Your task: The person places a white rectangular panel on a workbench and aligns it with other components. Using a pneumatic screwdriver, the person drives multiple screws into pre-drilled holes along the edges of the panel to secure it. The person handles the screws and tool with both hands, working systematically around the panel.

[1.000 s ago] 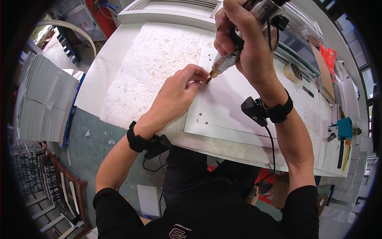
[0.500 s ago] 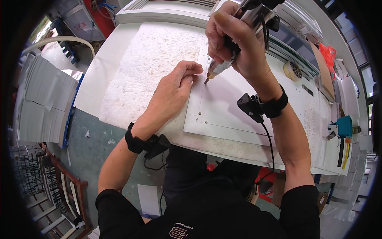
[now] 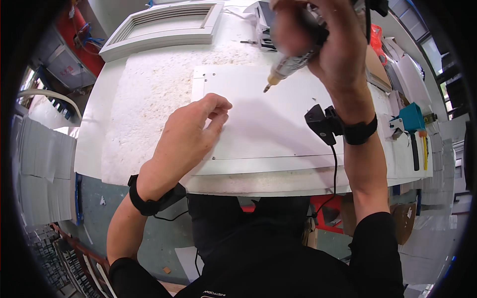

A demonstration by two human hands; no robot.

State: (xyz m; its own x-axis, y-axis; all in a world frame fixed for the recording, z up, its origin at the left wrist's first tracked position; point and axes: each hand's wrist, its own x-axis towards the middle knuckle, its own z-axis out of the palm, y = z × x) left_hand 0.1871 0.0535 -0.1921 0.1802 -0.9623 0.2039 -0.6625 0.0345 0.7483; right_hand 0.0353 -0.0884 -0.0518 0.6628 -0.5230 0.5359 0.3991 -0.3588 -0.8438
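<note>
A flat white panel (image 3: 268, 134) lies before me, with small screws (image 3: 205, 75) at its far left corner and another at its near left. My left hand (image 3: 186, 129) rests over the panel's left side, its fingers curled and the thumb close to the fingertips. Whatever is between them, if anything, is hidden. My right hand (image 3: 343, 59) grips a power screwdriver (image 3: 285, 69), partly blurred, above the far part of the panel. Its bit points down and left, and appears to hang clear of the surface.
Rough white foam sheet (image 3: 131, 109) lies under the panel. Beyond it stands a white louvred frame (image 3: 164, 30). A teal tool (image 3: 411, 117) and a dark-handled tool (image 3: 414, 151) are at the table's right edge. White boards (image 3: 47, 171) are stacked at left.
My right hand has lifted the screwdriver away from the panel's left edge. My left fingers have curled in more. The whole view has shifted, bringing more of the louvred frame into sight.
</note>
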